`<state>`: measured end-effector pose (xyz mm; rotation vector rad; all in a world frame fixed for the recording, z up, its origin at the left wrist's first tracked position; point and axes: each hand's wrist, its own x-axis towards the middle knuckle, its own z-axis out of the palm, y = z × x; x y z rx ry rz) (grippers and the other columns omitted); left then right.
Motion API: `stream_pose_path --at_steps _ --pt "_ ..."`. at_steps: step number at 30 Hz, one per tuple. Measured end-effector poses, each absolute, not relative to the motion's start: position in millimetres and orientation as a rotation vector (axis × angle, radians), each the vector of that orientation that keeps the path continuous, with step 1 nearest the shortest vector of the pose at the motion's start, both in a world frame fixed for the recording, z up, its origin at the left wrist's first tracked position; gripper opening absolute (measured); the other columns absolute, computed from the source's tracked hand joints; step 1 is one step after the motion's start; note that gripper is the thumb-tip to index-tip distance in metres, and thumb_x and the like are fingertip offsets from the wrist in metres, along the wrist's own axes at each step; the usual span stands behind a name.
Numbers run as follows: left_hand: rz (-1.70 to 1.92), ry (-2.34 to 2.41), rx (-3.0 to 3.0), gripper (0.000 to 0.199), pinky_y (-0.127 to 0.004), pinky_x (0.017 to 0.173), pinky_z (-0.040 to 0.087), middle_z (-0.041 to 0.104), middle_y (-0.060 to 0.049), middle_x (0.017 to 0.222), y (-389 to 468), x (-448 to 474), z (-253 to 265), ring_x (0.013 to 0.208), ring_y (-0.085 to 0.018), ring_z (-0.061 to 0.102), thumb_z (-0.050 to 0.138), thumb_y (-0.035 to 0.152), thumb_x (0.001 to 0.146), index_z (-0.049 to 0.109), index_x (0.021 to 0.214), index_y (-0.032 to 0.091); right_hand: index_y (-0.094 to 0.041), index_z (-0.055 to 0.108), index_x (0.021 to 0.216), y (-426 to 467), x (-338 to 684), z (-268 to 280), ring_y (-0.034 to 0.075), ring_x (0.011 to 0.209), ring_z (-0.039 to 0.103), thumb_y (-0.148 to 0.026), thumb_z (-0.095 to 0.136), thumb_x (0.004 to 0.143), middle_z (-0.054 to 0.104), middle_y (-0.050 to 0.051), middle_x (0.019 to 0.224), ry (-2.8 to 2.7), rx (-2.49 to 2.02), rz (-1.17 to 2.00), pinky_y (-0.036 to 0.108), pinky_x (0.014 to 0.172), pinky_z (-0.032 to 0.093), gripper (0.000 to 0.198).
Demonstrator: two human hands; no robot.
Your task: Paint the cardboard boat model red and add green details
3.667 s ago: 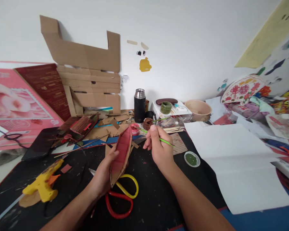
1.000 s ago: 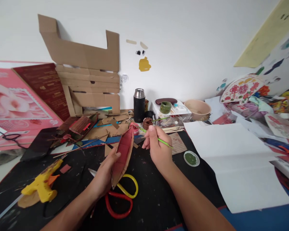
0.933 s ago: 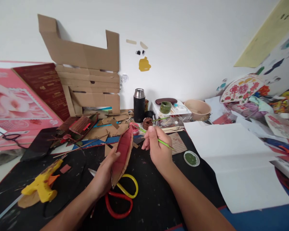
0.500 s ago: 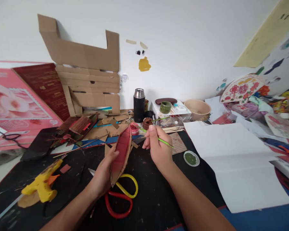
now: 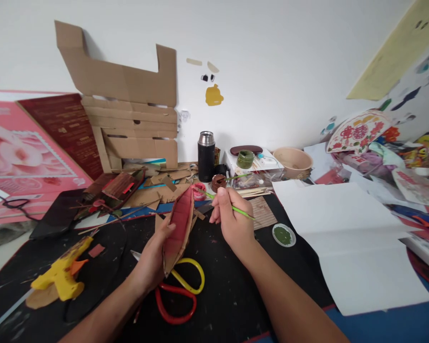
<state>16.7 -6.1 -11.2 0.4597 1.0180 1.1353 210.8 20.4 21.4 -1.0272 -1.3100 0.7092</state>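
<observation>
Biggest thing here is the black work mat point(image 5: 232, 295) covering most of the desk, with a big white sheet of paper point(image 5: 353, 238) lying over at 3 o'clock. Up at 11 o'clock a cut-up cardboard box point(image 5: 125, 109) leans on the wall. A yellow glue gun point(image 5: 62, 275) sits at 8 o'clock on the mat, well apart from the hands.

Dead centre, the left hand point(image 5: 153, 259) is wrapped around the lower end of a cardboard boat point(image 5: 179, 227), painted red inside and tipped up so its point aims at 12 o'clock. Red and yellow scissors point(image 5: 180, 290) lie on the mat just under it, at 6 o'clock. The right hand point(image 5: 232, 219), just beside the boat at 1 o'clock, pinches a thin green brush point(image 5: 232, 208), bristle end pointing toward the boat's tip. A black flask point(image 5: 206, 156) stands at 12, a small red paint pot point(image 5: 200, 190) near the boat's tip, and a little green paint lid point(image 5: 283, 235) at 3 o'clock of the right hand.
</observation>
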Motion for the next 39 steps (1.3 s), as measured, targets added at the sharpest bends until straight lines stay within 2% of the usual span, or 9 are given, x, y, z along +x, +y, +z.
stream_pose_path --at_steps 5,9,14,20,28,34,39 --pt "1.141 1.027 0.418 0.062 -0.025 0.057 0.062 0.085 -0.005 0.087 -7.4 21.6 -1.2 0.063 -0.021 0.078 0.083 0.021 0.084 0.072 0.145 0.022 -0.025 0.06 0.078 19.7 209.9 20.0 0.014 0.043 0.062 -0.064 0.05 0.114 0.053 -0.006 0.049 -1.32 -1.003 0.727 0.024 0.047 0.045 0.054" --pt "1.187 1.068 0.392 0.051 -0.025 0.049 0.057 0.082 -0.007 0.078 -7.0 27.7 3.3 0.054 -0.02 0.072 0.075 0.021 0.084 0.075 0.135 0.015 -0.024 0.058 0.075 20.0 209.9 18.4 0.012 0.041 0.059 -0.062 0.05 0.114 0.049 -0.008 0.048 -1.303 -0.972 0.758 0.023 0.045 0.043 0.055" --pt "1.176 1.101 0.378 0.041 -0.024 0.046 0.054 0.079 -0.006 0.07 -6.1 27.1 1.3 0.05 -0.019 0.069 0.069 0.021 0.087 0.074 0.126 0.015 -0.024 0.06 0.078 18.7 209.6 17.7 0.013 0.043 0.062 -0.06 0.05 0.115 0.052 -0.007 0.049 -1.312 -0.983 0.729 0.023 0.047 0.045 0.053" --pt "1.189 1.124 0.338 0.02 -0.026 0.05 0.059 0.079 -0.007 0.072 -4.6 24.9 0.4 0.054 -0.02 0.072 0.065 0.02 0.09 0.075 0.107 0.016 -0.024 0.055 0.073 17.4 209.7 20.1 0.011 0.039 0.058 -0.061 0.048 0.115 0.046 -0.008 0.047 -1.35 -0.982 0.746 0.022 0.044 0.041 0.057" --pt "1.178 1.14 0.321 0.035 -0.026 0.048 0.057 0.079 -0.007 0.072 -4.4 26.8 3.8 0.051 -0.02 0.071 0.063 0.019 0.09 0.074 0.122 0.015 -0.024 0.059 0.077 17.9 208.8 19.8 0.013 0.044 0.062 -0.061 0.048 0.115 0.055 -0.006 0.05 -1.342 -0.984 0.732 0.022 0.046 0.045 0.054" --pt "1.195 1.149 0.341 0.025 -0.025 0.047 0.056 0.079 -0.008 0.073 -3.2 24.9 0.7 0.053 -0.02 0.072 0.063 0.022 0.092 0.074 0.113 0.014 -0.024 0.057 0.074 16.5 209.1 19.2 0.012 0.037 0.057 -0.065 0.047 0.114 0.046 -0.008 0.045 -1.357 -0.983 0.788 0.022 0.042 0.04 0.058" --pt "1.181 1.166 0.327 0.019 -0.026 0.047 0.056 0.08 -0.008 0.074 -3.0 24.6 2.3 0.053 -0.02 0.073 0.061 0.022 0.093 0.074 0.105 0.015 -0.024 0.058 0.076 16.8 208.0 20.1 0.013 0.041 0.06 -0.067 0.048 0.113 0.05 -0.007 0.048 -1.322 -0.99 0.761 0.022 0.045 0.044 0.058"
